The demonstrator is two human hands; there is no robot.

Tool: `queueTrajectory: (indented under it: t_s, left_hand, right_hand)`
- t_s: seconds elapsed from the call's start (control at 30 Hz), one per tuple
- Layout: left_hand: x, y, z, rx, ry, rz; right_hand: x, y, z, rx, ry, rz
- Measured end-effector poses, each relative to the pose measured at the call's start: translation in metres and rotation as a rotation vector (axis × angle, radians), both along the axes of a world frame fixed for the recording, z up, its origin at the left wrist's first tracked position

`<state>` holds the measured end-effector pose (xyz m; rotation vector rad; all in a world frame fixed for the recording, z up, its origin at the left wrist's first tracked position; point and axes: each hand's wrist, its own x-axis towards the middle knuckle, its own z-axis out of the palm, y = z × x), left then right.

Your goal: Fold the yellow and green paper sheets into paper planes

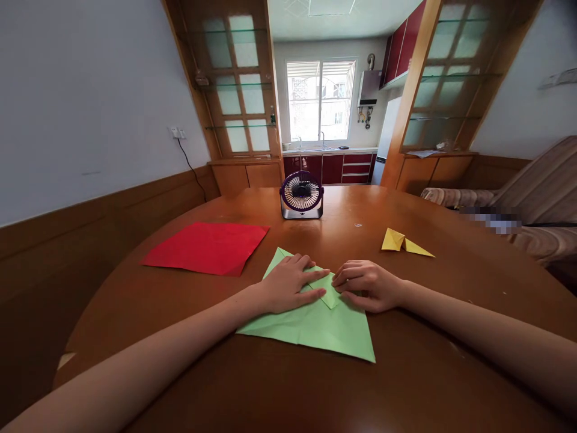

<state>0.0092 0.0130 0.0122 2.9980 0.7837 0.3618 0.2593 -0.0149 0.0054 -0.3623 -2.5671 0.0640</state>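
Green sheet (311, 328), paper, centre of frame just below the middle, flat on the brown table (419, 373). One corner points to upper left, one to lower left, one to lower right. Longest visible edge = bottom one, running left to right and dipping slightly toward the right. Overall long axis hard to call, hands cover part of the sheet. Folded flap (332, 296) on its upper right part, tip pointing to the bottom of the frame.

Left hand (291, 284): palm down on the green sheet, fingers spread, thumb and index pointing right toward the flap. Right hand (367, 282): fingers curled together, tips at the flap's right side, pointing left. Pinching or only pressing, can't tell. Fingertips of the two hands near each other, a small gap between.

Red sheet (207, 248): left of centre, flat, long axis left to right, a corner pointing left; apart from the green one. Yellow folded paper (394, 239): right of centre, long axis slanting down to the right, narrow tip pointing lower right. Purple-rimmed fan (302, 191): upright, far side of table, upper middle of frame. Window (320, 99) above it, top centre. Striped sofa (541, 180) at right edge.
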Motion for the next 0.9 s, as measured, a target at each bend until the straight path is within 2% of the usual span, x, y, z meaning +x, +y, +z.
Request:
queueTrajectory:
  t_s: [0.43, 0.6, 0.67, 0.9]
  left_hand:
    - [0.005, -0.01, -0.007, -0.011, -0.057, 0.128]
    - [-0.011, 0.006, -0.006, -0.038, -0.021, 0.216]
    - [-0.02, 0.015, -0.004, -0.056, 0.018, 0.201]
    - [-0.043, 0.035, 0.0, -0.009, 0.083, 0.277]
  right_hand:
    - [0.001, 0.003, -0.004, -0.016, -0.005, 0.006]
    - [0.001, 0.003, -0.004, -0.041, 0.012, 0.014]
    - [0.001, 0.002, -0.004, -0.043, 0.018, 0.015]
    - [0.0, 0.001, -0.002, -0.043, 0.022, 0.012]
